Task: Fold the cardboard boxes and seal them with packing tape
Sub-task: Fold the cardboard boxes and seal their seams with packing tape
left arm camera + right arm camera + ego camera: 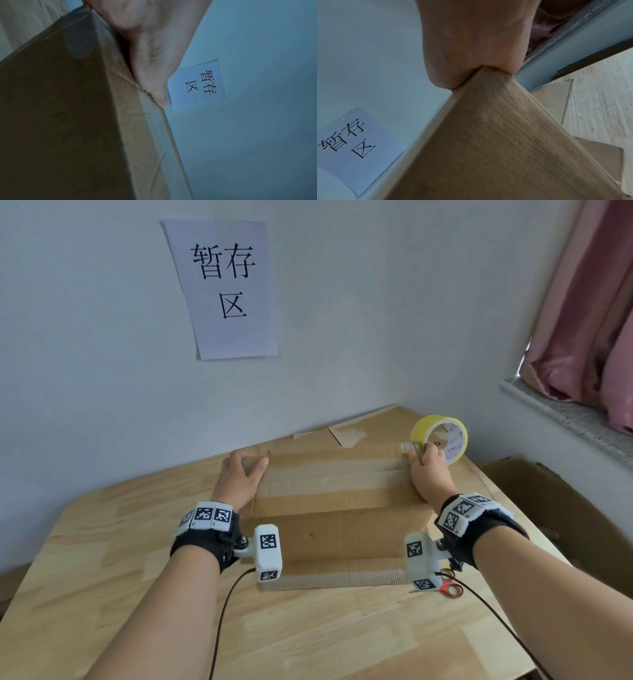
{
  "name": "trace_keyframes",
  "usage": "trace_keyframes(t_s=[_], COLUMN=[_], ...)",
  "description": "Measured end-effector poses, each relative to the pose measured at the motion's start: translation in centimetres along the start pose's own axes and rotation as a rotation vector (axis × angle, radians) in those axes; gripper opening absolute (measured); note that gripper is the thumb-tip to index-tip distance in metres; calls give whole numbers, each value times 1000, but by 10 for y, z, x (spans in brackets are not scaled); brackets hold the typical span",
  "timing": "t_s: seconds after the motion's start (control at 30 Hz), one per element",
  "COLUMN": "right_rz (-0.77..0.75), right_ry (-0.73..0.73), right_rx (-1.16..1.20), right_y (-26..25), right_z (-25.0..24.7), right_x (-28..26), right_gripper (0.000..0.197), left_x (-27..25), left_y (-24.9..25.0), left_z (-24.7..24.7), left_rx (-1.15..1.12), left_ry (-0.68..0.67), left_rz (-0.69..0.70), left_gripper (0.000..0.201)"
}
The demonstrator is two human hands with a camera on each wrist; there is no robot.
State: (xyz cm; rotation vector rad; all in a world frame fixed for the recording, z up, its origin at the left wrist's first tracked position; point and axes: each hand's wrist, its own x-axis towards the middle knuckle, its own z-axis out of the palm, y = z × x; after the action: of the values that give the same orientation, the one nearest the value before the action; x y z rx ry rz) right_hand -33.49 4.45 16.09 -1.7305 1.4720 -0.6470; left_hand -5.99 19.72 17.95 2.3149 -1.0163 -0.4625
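A brown cardboard box [335, 494] stands on the wooden table [120, 542]. A pale strip of tape [335, 469] runs along its top from left to right. My left hand [239, 470] grips the box's far left corner, thumb on top and fingers over the far edge; the left wrist view shows the left hand [149, 60] against the box [68, 108]. My right hand [428, 470] is at the far right corner, fingers curled on the lower rim of a yellow tape roll [424, 428] that stands on edge. In the right wrist view the palm [471, 47] sits over the box corner [496, 135] and hides the roll.
Red-handled scissors [452, 587] lie by the box's near right corner. Flat cardboard [359, 429] lies behind the box against the wall. An open carton [548, 501] stands off the table's right side under the window sill [565, 416]. A paper sign [222, 289] hangs on the wall.
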Motion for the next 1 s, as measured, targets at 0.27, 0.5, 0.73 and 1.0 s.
trace_keyframes(t_s=[0.27,0.5,0.73,1.0], right_rz=[-4,9,13,5], right_ry=[13,6,19,41], right_rx=[-36,-55,-59,-54], right_y=[-5,-9,-5,-7], right_z=[-3,-3,-2,0], right_x=[11,11,5,1], right_gripper=[52,51,49,49], left_x=[4,5,1,-15], left_y=[1,2,-3,11], left_z=[11,12,-3,3], left_rx=[38,301,706,871], left_ry=[44,76,-267,-428], left_rz=[-7,59,469,539], left_gripper=[60,50,106,122])
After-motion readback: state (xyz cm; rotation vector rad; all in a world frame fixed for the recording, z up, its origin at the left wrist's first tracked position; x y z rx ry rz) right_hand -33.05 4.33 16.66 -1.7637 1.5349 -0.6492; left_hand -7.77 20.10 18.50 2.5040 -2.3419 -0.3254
